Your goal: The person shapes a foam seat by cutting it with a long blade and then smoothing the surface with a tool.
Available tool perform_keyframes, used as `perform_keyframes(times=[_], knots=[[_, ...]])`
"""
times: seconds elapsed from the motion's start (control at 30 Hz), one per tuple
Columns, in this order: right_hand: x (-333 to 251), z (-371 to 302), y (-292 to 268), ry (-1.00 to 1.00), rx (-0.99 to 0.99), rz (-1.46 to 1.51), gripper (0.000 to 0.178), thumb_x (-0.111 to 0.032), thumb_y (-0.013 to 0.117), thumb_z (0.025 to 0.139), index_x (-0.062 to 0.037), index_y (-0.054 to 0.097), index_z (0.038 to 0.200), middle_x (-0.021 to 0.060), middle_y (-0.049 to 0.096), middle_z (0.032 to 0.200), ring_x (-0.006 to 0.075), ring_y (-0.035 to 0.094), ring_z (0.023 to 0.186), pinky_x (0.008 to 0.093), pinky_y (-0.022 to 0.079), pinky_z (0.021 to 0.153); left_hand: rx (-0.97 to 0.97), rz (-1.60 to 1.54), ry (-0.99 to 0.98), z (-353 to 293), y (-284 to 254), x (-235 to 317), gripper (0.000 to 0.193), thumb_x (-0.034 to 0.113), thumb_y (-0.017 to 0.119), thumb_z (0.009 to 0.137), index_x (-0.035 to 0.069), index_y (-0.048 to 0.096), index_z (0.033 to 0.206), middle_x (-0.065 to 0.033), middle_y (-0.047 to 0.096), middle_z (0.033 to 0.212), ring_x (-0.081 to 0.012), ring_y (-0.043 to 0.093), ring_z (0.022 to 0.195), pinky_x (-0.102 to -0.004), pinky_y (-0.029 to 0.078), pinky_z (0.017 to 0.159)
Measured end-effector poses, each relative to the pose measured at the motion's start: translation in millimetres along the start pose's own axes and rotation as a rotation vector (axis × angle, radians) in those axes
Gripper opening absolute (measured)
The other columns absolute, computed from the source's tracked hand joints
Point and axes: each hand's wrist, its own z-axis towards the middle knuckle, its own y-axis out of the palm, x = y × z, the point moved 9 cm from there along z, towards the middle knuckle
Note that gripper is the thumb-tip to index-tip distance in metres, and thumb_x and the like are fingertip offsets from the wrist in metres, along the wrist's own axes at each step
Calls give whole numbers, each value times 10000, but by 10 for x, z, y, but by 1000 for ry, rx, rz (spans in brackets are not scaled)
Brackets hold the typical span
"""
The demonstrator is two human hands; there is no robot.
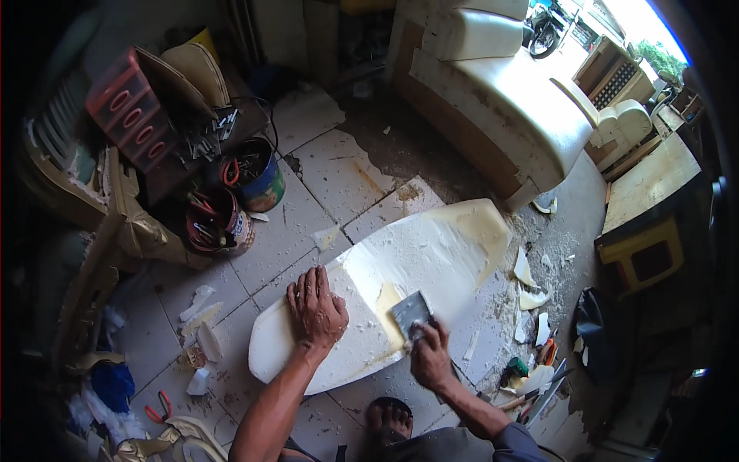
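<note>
A long piece of white and yellowish foam (pixel 439 246), shaped like a motorcycle seat, lies slantwise before me. My left hand (pixel 319 311) rests flat on its left part, fingers stretched out and pressing down. In my right hand (pixel 431 356) is a flat grey rectangular sanding block (pixel 411 314), gripped at its near right corner. The block sits on the foam by a yellowish step near the middle. Foam crumbs are scattered over the surface. Blur around the right hand hides part of the fingers.
Foam scraps (pixel 531 296) and hand tools (pixel 539 389) lie to the right. Two tool buckets (pixel 262 181) stand at left, near a red plastic drawer unit (pixel 127 108). A cream sofa (pixel 493 100) stands at the back. Red-handled pliers (pixel 159 408) lie at lower left.
</note>
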Motion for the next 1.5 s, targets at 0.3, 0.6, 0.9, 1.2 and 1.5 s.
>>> perform_keyframes(times=[0.3,0.6,0.9,1.2,1.5], knots=[[-376,-429,43,18,-114,84,221,-84,714,899,6,660,1093,149,560,1392,458,379,1445,533,341,1209,5,-2,-1,17,67,3,621,182,574,835,-78,529,1398,-240,564,1397,-363,520,1303,-525,309,1166],[-226,-1031,44,226,-323,58,836,-111,744,763,-154,430,1536,234,308,1636,510,225,1506,637,327,1130,-14,-60,28,368,83,-3,574,148,555,855,-64,544,1388,-213,578,1384,-344,540,1284,-519,334,1149],[-631,-1566,-159,133,-296,99,568,-32,592,792,-81,633,1356,206,455,1575,380,394,1451,585,274,1161,41,-26,53,354,96,-69,585,153,569,869,-62,529,1412,-220,574,1396,-353,530,1301,-525,329,1152],[-837,-767,-106,40,-326,77,561,16,598,736,-16,642,1294,248,553,1474,327,509,1372,557,308,1119,25,-57,73,256,97,-36,617,165,595,843,-65,526,1411,-225,570,1386,-360,519,1296,-523,317,1156],[-680,-714,-37,47,-317,-48,525,53,562,757,5,658,1271,250,584,1436,329,517,1354,548,313,1097,19,-120,31,138,249,-110,640,169,599,828,-68,517,1417,-231,542,1409,-366,483,1337,-573,278,1174]])
